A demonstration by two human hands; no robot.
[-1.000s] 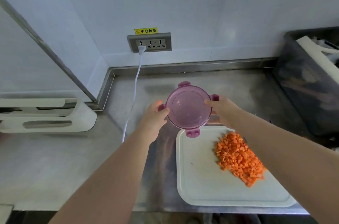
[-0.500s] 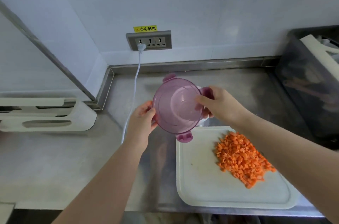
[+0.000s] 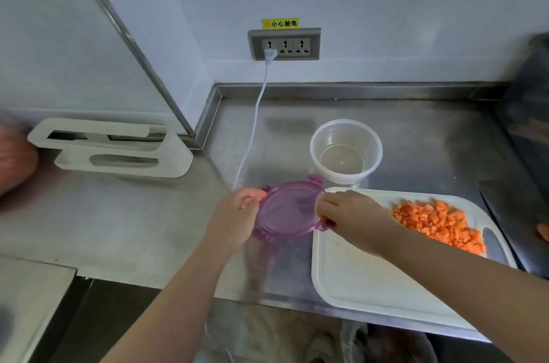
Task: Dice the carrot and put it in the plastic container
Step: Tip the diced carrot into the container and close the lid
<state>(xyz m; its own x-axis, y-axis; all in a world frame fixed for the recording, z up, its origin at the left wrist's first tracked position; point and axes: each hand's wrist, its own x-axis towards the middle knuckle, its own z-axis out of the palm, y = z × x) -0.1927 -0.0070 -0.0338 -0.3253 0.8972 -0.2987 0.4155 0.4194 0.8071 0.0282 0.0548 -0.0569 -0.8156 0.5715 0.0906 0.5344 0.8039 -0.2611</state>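
Dicing is complete: the carrot [image 3: 436, 221] lies heaped on the far right part of the board [image 3: 371, 279]; none is yet in the container [image 3: 326, 137], which stands open and empty just behind the board; the transfer remains. Left hand [image 3: 234, 214] and right hand [image 3: 350, 214] each pinch an edge of the lid [image 3: 289, 208], held at the board's left edge. Against the earlier frame, the lid has come down and lies flatter; the container now shows.
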